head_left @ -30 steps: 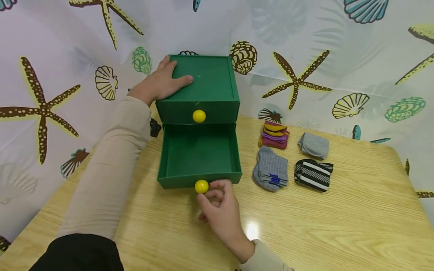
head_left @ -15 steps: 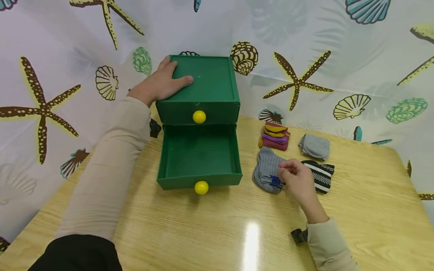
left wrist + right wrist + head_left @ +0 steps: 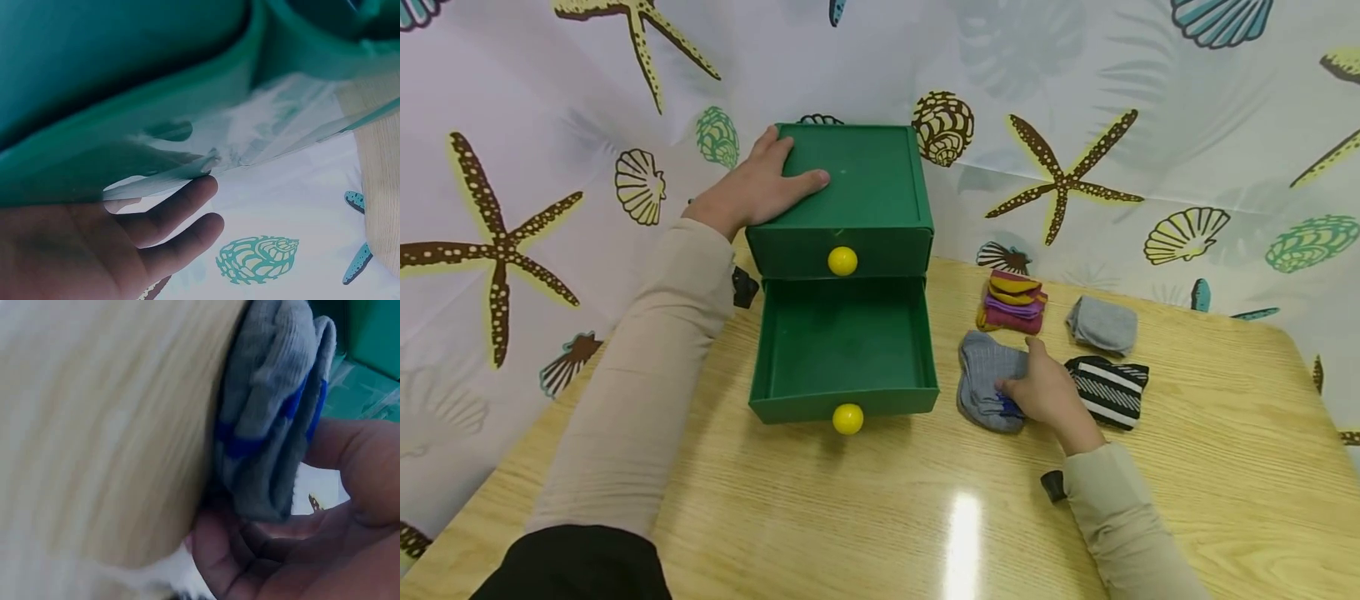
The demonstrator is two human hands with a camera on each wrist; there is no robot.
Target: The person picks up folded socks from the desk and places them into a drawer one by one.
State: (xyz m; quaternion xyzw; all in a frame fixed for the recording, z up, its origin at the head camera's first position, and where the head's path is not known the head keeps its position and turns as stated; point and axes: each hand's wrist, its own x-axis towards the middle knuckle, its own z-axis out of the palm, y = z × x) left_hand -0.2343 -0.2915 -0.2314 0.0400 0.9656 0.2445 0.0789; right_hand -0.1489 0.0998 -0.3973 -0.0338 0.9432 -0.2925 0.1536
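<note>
My left hand [image 3: 756, 185] rests on the top left of a small green drawer cabinet [image 3: 857, 171], its fingers spread over the edge. In the left wrist view, fingers [image 3: 187, 200] extend along the cabinet's side. The cabinet's lower drawer [image 3: 842, 405] is pulled out, and nothing lies in it. My right hand [image 3: 1047, 387] is at the folded grey socks [image 3: 988, 375] on the table. The right wrist view shows these grey socks with blue bands [image 3: 269, 406] between the thumb and curled fingers.
Maroon, purple and mustard folded socks [image 3: 1013, 310] lie behind the grey ones. Plain grey socks [image 3: 1103, 323] and black-and-white striped socks [image 3: 1116, 393] lie to the right. A yellow knob [image 3: 847, 419] sticks out from the drawer front. A printed cloth [image 3: 865, 58] hangs behind the table.
My right hand has left the drawer's yellow knob, moved right across the table and taken hold of the grey socks. My left hand has stayed on the cabinet.
</note>
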